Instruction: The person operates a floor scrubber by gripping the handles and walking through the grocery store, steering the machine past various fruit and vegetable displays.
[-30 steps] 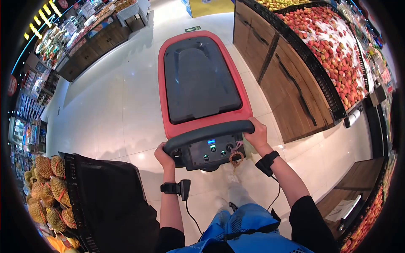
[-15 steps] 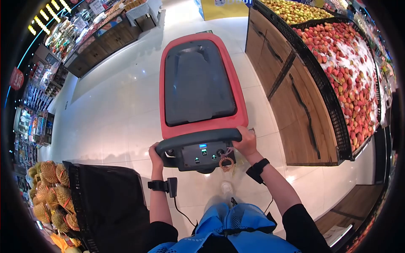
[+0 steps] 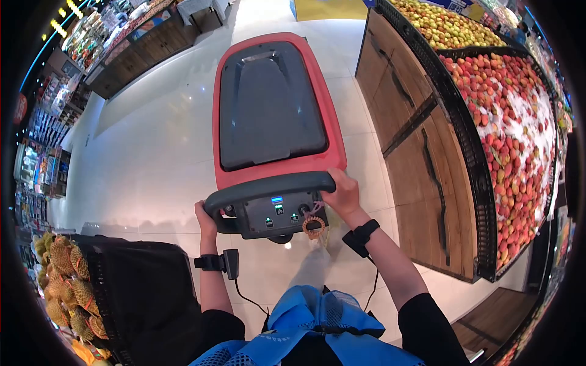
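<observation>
A floor machine with a red body and a dark grey lid (image 3: 271, 110) stands in front of me. Its dark curved handlebar (image 3: 268, 186) runs across the near end, above a control panel (image 3: 278, 213) with small lit displays. My left hand (image 3: 206, 218) is wrapped round the left end of the handlebar. At the right end, my right hand (image 3: 342, 191) grips the same bar. A coiled ring (image 3: 314, 227) hangs from the panel near my right hand. Black straps with small devices sit on both wrists.
On the right, a wooden stand (image 3: 421, 177) holds red fruit (image 3: 503, 140) and yellow-green fruit (image 3: 448, 27). Durians (image 3: 67, 280) lie at the lower left beside a black-covered stand (image 3: 143, 293). Wooden counters (image 3: 143, 55) with goods stand at the upper left. Pale tiled floor (image 3: 143, 152) surrounds the machine.
The machine and both hands have shifted left and slightly up in view. The right fruit stand appears lower and larger. Both hands keep their hold.
</observation>
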Action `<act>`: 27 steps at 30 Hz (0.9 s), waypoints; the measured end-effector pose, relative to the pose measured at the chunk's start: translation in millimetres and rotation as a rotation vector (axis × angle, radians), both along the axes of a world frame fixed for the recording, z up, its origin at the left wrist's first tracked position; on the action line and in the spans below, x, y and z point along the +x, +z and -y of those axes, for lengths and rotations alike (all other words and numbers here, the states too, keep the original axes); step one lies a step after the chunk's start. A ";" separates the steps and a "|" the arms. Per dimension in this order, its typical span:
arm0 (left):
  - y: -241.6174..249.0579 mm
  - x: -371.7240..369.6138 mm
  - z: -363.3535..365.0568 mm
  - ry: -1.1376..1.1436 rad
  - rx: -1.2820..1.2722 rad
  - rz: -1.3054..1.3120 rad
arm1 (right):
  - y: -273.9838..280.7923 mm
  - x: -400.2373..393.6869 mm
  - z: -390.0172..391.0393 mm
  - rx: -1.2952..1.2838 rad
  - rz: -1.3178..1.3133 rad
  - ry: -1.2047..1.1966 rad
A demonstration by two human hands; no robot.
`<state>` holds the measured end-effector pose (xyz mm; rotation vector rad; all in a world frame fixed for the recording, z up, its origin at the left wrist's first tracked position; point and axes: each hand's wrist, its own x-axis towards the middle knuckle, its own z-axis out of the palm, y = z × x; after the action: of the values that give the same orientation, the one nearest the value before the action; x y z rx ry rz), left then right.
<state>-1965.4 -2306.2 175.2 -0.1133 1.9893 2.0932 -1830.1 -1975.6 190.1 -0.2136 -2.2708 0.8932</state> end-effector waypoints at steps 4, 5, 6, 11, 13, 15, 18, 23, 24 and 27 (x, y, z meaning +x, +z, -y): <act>-3.1 -22.2 -39.0 0.090 0.017 0.013 | -4.8 -36.3 -42.8 0.015 -0.067 0.050; 0.9 -24.8 -47.5 0.108 0.026 0.042 | -6.1 -43.4 -51.7 0.000 -0.073 0.069; 6.3 -28.1 -62.0 0.158 0.000 0.042 | -5.3 -56.1 -63.8 0.004 -0.072 0.081; -4.4 -54.1 -105.4 0.263 0.021 0.030 | -2.8 -96.9 -113.3 0.014 0.002 0.070; -5.7 -62.5 -122.2 0.282 0.002 -0.005 | -2.4 -109.6 -132.2 0.019 -0.001 0.096; 7.1 -68.8 -149.5 0.355 0.059 0.038 | 2.0 -134.8 -154.9 0.023 -0.038 0.136; 7.6 -81.3 -176.3 0.389 -0.001 -0.006 | 2.9 -160.7 -185.0 0.024 -0.085 0.219; 27.0 -100.6 -232.0 0.529 0.041 -0.026 | 15.1 -207.3 -232.4 0.021 -0.094 0.275; 23.5 -105.6 -234.2 0.479 0.012 -0.054 | 18.7 -216.6 -240.5 -0.006 -0.095 0.288; 25.1 -127.5 -252.9 0.545 -0.014 -0.071 | 22.2 -247.5 -265.4 0.026 -0.094 0.331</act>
<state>-2092.9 -2053.3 200.3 -0.6598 2.1990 2.4200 -2077.6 -1710.2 212.4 0.2188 -2.2639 1.0150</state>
